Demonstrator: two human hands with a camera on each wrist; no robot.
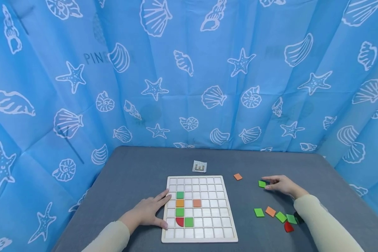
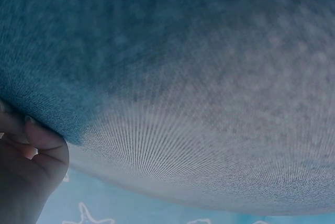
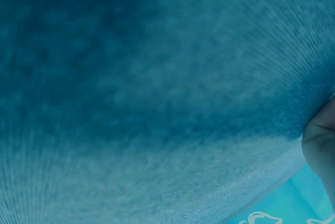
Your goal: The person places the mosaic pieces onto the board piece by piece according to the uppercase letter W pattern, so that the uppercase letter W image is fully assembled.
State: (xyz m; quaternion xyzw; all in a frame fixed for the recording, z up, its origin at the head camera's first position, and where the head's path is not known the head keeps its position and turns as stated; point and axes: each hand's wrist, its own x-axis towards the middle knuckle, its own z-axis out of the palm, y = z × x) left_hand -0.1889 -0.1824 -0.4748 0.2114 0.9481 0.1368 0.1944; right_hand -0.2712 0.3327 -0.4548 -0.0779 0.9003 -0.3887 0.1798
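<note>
A white gridded board (image 1: 208, 223) lies on the table. Along its left edge rests my left hand (image 1: 148, 210), fingers stretched to the upper part and thumb at the lower part. Green, orange and red tiles sit in some of its cells, among them an orange square (image 1: 196, 203) and a red quarter-round tile (image 1: 180, 222). To the right of the board, my right hand (image 1: 282, 185) pinches a green square tile (image 1: 262, 183) between thumb and fingers, low over the table. Both wrist views show mostly cloth and a small part of each hand.
A small patterned card (image 1: 200, 166) lies behind the board. One orange tile (image 1: 237, 176) is between board and right hand. Nearer the front are loose green, orange and red tiles, including a red quarter-round piece (image 1: 288, 227), partly beside the right sleeve. A blue shell-print curtain (image 1: 182, 105) hangs behind.
</note>
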